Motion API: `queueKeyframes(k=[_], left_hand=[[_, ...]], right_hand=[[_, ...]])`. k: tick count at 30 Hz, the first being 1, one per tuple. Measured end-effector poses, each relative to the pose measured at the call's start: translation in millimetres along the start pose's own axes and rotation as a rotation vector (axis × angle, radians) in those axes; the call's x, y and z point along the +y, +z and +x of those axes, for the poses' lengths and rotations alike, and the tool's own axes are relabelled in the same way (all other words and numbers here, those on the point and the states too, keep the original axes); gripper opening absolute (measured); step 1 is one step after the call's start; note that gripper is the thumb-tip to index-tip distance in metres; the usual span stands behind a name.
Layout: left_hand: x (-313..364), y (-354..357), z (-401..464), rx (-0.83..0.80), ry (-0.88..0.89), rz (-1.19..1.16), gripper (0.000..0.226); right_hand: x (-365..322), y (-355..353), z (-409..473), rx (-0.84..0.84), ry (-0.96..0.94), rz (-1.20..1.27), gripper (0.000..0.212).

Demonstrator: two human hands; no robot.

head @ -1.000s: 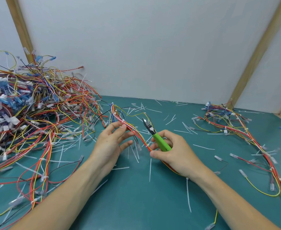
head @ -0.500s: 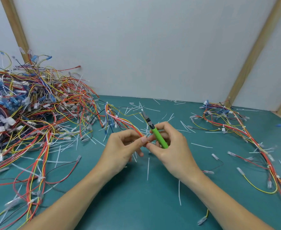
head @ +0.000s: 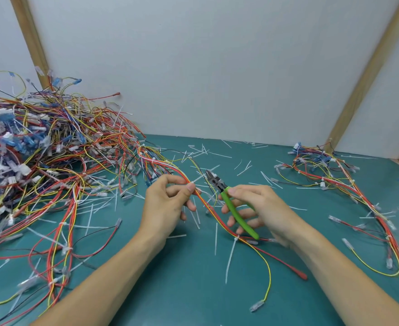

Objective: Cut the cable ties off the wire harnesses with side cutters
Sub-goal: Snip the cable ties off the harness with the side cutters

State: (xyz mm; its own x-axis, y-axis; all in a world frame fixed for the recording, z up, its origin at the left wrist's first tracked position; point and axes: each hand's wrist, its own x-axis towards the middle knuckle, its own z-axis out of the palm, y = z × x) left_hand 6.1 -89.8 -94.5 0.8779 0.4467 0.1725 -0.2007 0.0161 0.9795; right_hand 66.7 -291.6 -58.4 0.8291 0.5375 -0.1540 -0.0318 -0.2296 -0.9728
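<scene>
My left hand pinches a red, orange and yellow wire harness at a white cable tie near its fingertips. To the right of that pinch, my right hand grips the green-handled side cutters. Their dark jaws point up and left, close to the tie's tail. The harness runs down toward me past a second white tie and ends in a red terminal and a clear connector.
A big tangle of wire harnesses fills the left of the green table. A smaller harness bundle lies at the right. Several cut white tie pieces litter the table. A white wall with wooden posts closes the back.
My hands have drawn apart a little. The right hand has slid down the harness with the cutters, and more of the harness now shows between the hands and trails toward me.
</scene>
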Motion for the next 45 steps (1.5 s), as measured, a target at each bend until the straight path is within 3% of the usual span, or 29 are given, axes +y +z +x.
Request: queueKeyframes(k=[18, 45], left_hand=[[-0.1, -2.5, 0.7, -0.013, -0.005, 0.044, 0.012], [2.9, -0.3, -0.7, -0.079, 0.035, 0.065, 0.016]], right_hand=[[-6.4, -9.0, -2.7, -0.057, 0.047, -0.103, 0.027], [-7.7, -1.2, -3.8, 0.002, -0.014, -0.137, 0.028]])
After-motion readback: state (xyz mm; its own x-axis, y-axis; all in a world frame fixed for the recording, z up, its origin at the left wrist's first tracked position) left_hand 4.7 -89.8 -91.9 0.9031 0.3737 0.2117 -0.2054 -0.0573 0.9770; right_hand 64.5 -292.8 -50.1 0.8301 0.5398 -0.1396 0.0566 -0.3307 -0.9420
